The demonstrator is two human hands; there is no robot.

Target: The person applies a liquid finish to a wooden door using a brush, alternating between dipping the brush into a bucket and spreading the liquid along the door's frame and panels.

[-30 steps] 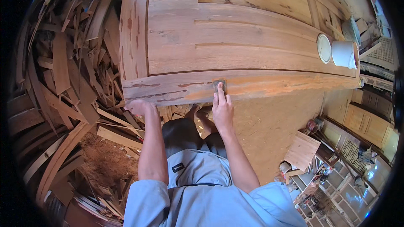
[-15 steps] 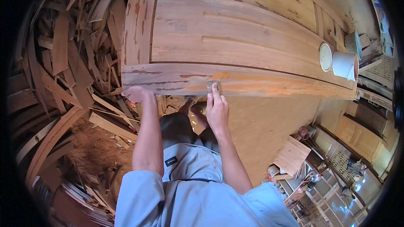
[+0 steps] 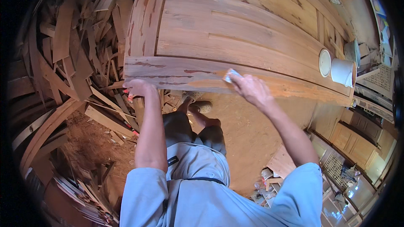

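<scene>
A large panelled wooden door (image 3: 185, 38) lies flat in front of me. Dark streaks and a band of orange filler (image 3: 286, 87) run along its near rail. My right hand (image 3: 254, 90) is closed on a putty knife (image 3: 232, 75), whose pale flat blade sits over the left part of the orange band. At the rail's near left corner is my left hand (image 3: 141, 87), its fingers curled. Something small and red shows just under it; what the hand grips is partly hidden.
A heap of wood offcuts (image 3: 63, 38) rises on the left. On the door's right end stand a white tub (image 3: 343, 72) and a round white lid (image 3: 324, 62). Latticed wooden frames (image 3: 336, 166) and clutter are at lower right. Brown ground (image 3: 248, 130) shows below the door.
My right hand has moved right and turned, lifting its elbow outward; the knife has shifted right and its blade now points up-left. My left hand stays at the corner. The view has shifted slightly.
</scene>
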